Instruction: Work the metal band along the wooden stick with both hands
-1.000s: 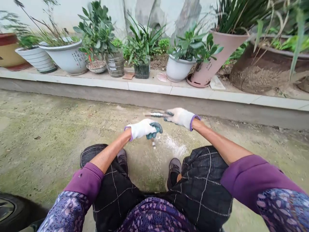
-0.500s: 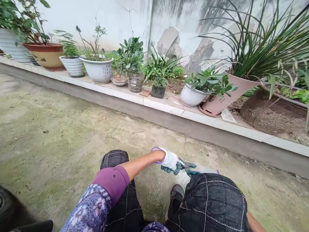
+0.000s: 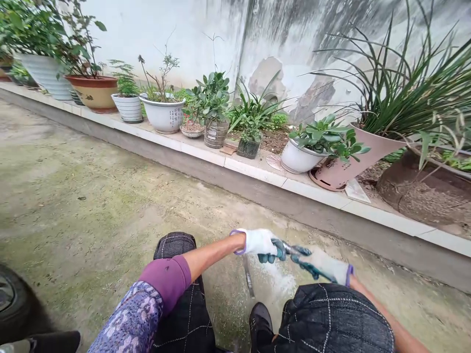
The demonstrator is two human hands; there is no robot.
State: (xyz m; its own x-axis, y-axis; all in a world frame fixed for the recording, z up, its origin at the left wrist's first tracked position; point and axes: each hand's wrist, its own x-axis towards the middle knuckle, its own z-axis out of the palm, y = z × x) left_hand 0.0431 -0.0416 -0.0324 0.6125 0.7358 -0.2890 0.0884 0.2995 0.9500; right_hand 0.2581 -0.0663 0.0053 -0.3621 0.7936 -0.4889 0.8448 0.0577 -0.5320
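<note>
My left hand (image 3: pixel 262 244), in a white glove with a dark green coated palm, is closed around a short shiny metal rod (image 3: pixel 288 248). At the rod's other end, the fingers of my right hand (image 3: pixel 326 264), gloved alike, close on it; part of the grip is blurred. Below my left hand, a ribbed, dark metal bar (image 3: pixel 249 278) points down towards my shoe; its upper end is hidden behind the glove. Under both hands a whitish patch (image 3: pixel 280 280) spreads on the concrete.
My knees in dark checked trousers (image 3: pixel 338 318) flank the work spot. A raised tiled ledge (image 3: pixel 253 169) crosses ahead, bearing several potted plants, among them a white pot (image 3: pixel 300 156) and a tilted pink pot (image 3: pixel 340 166). A black wheel (image 3: pixel 18 304) stands at lower left.
My right hand has come up from behind my right knee and shows fully, with its forearm. My left hand has shifted slightly right. The ribbed bar and the whitish patch now show more clearly.
</note>
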